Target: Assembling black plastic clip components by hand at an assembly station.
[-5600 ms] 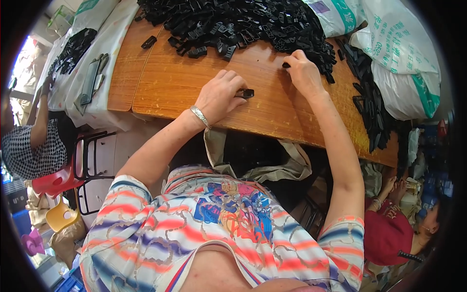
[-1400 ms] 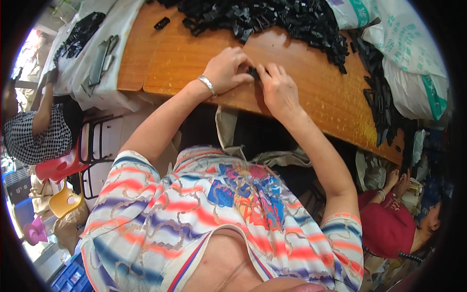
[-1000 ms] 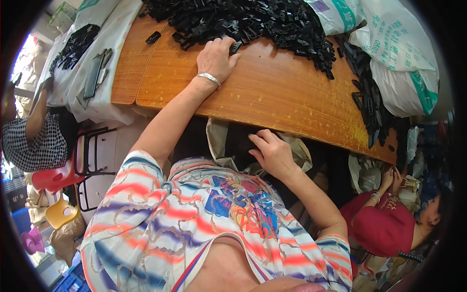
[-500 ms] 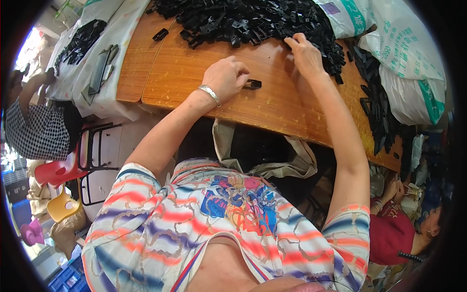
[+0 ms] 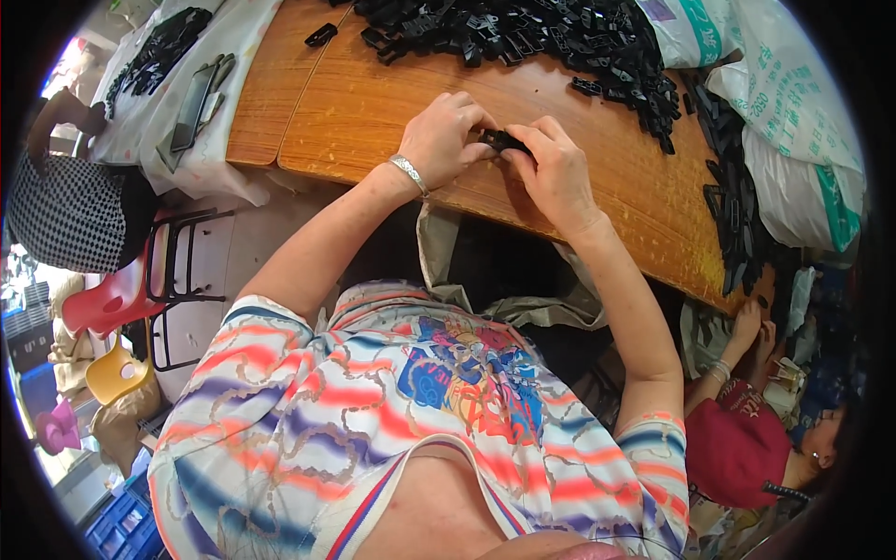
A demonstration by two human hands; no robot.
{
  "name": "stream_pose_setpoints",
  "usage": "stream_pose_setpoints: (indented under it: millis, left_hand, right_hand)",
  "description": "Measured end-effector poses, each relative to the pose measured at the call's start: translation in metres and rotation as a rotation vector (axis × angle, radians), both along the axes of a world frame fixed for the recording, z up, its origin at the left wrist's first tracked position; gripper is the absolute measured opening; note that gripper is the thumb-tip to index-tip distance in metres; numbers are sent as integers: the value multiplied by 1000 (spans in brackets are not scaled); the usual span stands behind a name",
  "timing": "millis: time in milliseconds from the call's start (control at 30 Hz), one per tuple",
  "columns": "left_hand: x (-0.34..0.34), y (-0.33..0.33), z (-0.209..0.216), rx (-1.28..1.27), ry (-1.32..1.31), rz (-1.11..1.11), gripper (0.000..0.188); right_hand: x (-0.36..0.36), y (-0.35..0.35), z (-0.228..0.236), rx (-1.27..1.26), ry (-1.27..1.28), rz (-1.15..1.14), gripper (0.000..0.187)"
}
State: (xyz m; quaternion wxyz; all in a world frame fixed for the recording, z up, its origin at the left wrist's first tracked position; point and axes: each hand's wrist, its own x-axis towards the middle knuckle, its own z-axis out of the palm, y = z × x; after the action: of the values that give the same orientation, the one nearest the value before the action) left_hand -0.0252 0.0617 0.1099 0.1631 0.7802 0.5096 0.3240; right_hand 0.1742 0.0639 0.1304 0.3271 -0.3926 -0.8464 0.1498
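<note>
One small black piece (image 5: 504, 142) is at the centre of things, over the near part of the wooden table (image 5: 373, 107); whether it touches the wood I cannot tell. From where I stand, the left hand (image 5: 443, 140) grips it from nine o'clock, thumb against fingers, and the right hand (image 5: 555, 173) pinches it from three. Their fingertips cover so much that I cannot make out whether it is one part or two.

Handling it well, I'd judge, calls for a steady left grip as the anchor, the right fingers doing the fine work, square to the piece, with light, even pressure so it neither twists nor slips.

Farther out, a heap of black parts (image 5: 560, 42) spreads from twelve to two o'clock, and a lone part (image 5: 321, 35) lies at ten. White bags (image 5: 784, 140) stand at three, longer black strips (image 5: 733, 210) just below them. Two co-workers sit beyond, one in a checked top (image 5: 70, 210) near nine, another in dark red (image 5: 747, 448) toward five.
</note>
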Motion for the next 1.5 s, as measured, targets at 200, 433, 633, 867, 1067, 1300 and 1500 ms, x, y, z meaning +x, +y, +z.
stream_pose_setpoints:
  millis: [200, 433, 633, 867, 1067, 1300, 1500]
  left_hand:
    - [2, 1, -3, -39, 5, 9, 24]
    - [-2, 4, -2, -50, 5, 20, 24]
    - [-1, 6, 0, -15, 11, 19, 24]
    - [-29, 26, 8, -252, -110, -309, 33]
    - [-36, 79, 16, 392, 292, 50, 39]
    - [-26, 84, 29, 486, 397, -157, 31]
    - [14, 49, 18, 490, 535, -349, 27]
  right_hand:
    - [-7, 3, -2, 20, -46, 9, 22]
    - [-9, 8, 0, 38, -97, 12, 25]
    - [-13, -5, -14, 327, -320, -10, 42]
    - [9, -46, -12, 53, -90, -34, 36]
    - [30, -127, -27, -155, -180, 103, 43]
    - [52, -59, -4, 26, 20, 21, 13]
    - [63, 73, -1, 246, -228, -406, 20]
